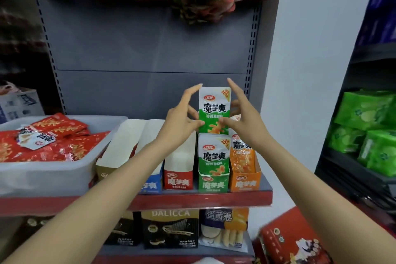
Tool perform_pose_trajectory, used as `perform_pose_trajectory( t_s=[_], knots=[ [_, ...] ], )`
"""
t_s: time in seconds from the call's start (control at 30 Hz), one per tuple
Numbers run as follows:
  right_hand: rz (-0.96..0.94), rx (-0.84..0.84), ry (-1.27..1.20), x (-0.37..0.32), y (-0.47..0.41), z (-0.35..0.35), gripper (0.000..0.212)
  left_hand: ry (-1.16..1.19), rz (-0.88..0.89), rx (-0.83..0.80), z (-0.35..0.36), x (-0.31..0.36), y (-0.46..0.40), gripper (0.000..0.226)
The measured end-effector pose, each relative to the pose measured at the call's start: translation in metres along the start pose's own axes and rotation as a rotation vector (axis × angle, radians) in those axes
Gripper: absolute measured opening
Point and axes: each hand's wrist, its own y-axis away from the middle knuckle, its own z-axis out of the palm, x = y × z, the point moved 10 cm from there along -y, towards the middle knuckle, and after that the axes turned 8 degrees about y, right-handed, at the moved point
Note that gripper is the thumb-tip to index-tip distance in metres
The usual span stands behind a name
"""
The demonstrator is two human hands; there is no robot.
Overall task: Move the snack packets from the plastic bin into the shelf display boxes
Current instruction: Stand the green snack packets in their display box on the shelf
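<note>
Head view, the only one. Left hand [182, 118] and right hand [240, 118] hold one green snack packet [215, 110] upright between them: left thumb and curled fingers pinch its lower left edge, index finger raised off it; right thumb presses the lower right front, with the other right fingers [235, 105] partly hidden behind the packet and the index pointing up clear of it. Directly below the fingertips sits the green display box [213, 184], with one matching packet already standing in it. Just right of the right thumb is the orange display box [245, 182], stocked. Left of the left wrist are the red display box [179, 180] and two more boxes, whose interiors show no packets from this angle. Well left of both hands, the plastic bin [42, 173] holds mostly red packets plus one white-and-grey packet on top. Judgement: step in hand is seating the green packet behind its twin. To do it well: keep it vertical and square to the box walls, lower it straight down behind the front packet, let the bottom edge touch the floor before the thumbs let go, then check the print faces forward. Risk: the thin box wall may buckle if the packet catches on it.
</note>
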Motion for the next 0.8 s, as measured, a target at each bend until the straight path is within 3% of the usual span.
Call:
perform_pose_trajectory(
  t_s=[0.13,0.27,0.43,0.53,0.8],
  knots=[
    [0.01,0.015,0.012,0.004,0.002,0.0,0.044,-0.069,-0.012,-0.083,0.005,-0.007,0.005,0.079],
    [0.044,0.072,0.082,0.011,0.004,-0.008,0.017,-0.074,0.033,-0.06,0.003,-0.004,0.006,0.049],
    [0.077,0.083,0.078,0.017,0.002,-0.012,0.013,-0.057,0.067,0.009,0.0,0.005,0.0,0.016],
    [0.073,0.111,0.105,0.019,0.004,-0.013,0.01,-0.063,0.035,0.009,0.002,0.002,-0.003,0.012],
    [0.103,-0.012,0.206,0.021,0.006,-0.002,0.013,-0.131,-0.121,-0.116,0.007,-0.016,-0.004,0.007]
  ],
)
